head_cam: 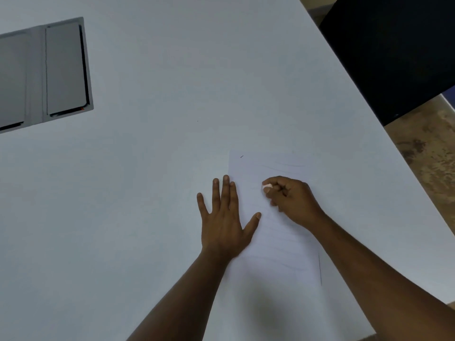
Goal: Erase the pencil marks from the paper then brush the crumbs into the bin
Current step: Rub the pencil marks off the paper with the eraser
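Right hand is pinching a white eraser over the paper; left hand is being pressed flat, fingers straight, on its edge. No legible writing is discernible on the table.

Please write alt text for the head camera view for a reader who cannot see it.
A person's right hand pinches a small white eraser over a sheet of paper on a pale table, while the left hand lies flat, fingers spread, on the paper's left edge. A grey recessed panel sits at far left.
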Motion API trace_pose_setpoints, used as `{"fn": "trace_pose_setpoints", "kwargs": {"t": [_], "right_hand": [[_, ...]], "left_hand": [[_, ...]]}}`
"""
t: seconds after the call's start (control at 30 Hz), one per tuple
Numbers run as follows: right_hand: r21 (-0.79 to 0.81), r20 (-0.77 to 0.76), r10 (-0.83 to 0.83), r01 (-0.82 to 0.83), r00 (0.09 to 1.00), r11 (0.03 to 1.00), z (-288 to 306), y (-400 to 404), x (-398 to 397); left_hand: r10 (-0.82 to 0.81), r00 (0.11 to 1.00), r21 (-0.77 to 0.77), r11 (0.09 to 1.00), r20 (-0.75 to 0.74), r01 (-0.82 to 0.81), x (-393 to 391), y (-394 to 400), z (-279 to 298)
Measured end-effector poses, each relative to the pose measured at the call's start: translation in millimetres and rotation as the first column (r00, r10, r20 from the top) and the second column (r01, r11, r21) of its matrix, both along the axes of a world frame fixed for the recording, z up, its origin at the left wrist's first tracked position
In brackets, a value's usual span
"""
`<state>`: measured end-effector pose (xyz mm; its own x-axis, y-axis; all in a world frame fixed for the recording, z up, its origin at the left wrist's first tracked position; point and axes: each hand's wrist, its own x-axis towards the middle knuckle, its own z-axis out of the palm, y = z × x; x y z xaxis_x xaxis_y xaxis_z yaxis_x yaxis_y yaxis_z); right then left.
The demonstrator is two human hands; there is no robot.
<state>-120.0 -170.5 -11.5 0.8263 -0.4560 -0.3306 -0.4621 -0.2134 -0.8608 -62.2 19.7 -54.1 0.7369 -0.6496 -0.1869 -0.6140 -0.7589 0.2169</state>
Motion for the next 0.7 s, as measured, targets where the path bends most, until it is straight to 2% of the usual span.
{"fn": "trace_pose_setpoints", "kwargs": {"t": [0.07,0.17,0.33,0.4,0.5,0.57,0.63,0.7], "right_hand": [[-0.144,-0.001,0.095,-0.094,0.995,0.985,-0.3,2.7,1.6],[-0.450,0.061,0.294,-0.237,0.954,0.861,-4.3,15.1,16.3],[-0.718,0.043,0.453,-0.288,0.891,0.634,-26.7,33.0,26.8],[-0.781,0.036,0.457,-0.260,0.889,0.568,-30.4,16.9,33.4],[-0.825,0.048,0.295,-0.129,0.954,0.550,-29.0,-27.6,55.4],[-0.815,0.068,0.220,-0.073,0.973,0.575,-26.9,-45.1,60.3],[-0.795,0.137,0.238,-0.036,0.962,0.606,-21.0,-37.0,56.9],[-0.778,0.170,0.362,-0.100,0.917,0.621,-16.1,-12.5,43.2]], "left_hand": [[-0.004,1.000,0.007,1.000,0.017,0.004,0.0,-0.2,0.3],[-0.018,0.999,0.026,1.000,0.029,0.018,-0.4,-1.1,0.7],[-0.032,0.999,0.070,0.997,0.020,0.030,0.8,-2.1,0.4],[-0.027,1.000,0.075,0.997,0.014,0.026,-0.3,-2.4,1.1],[-0.023,1.000,0.075,0.997,0.001,0.023,0.2,-3.4,3.8],[-0.022,1.000,0.078,0.997,-0.002,0.022,0.8,-3.5,4.3],[-0.020,1.000,0.078,0.997,-0.009,0.020,0.8,-3.6,4.8],[-0.024,1.000,0.071,0.997,-0.005,0.024,0.4,-3.2,4.2]]}}
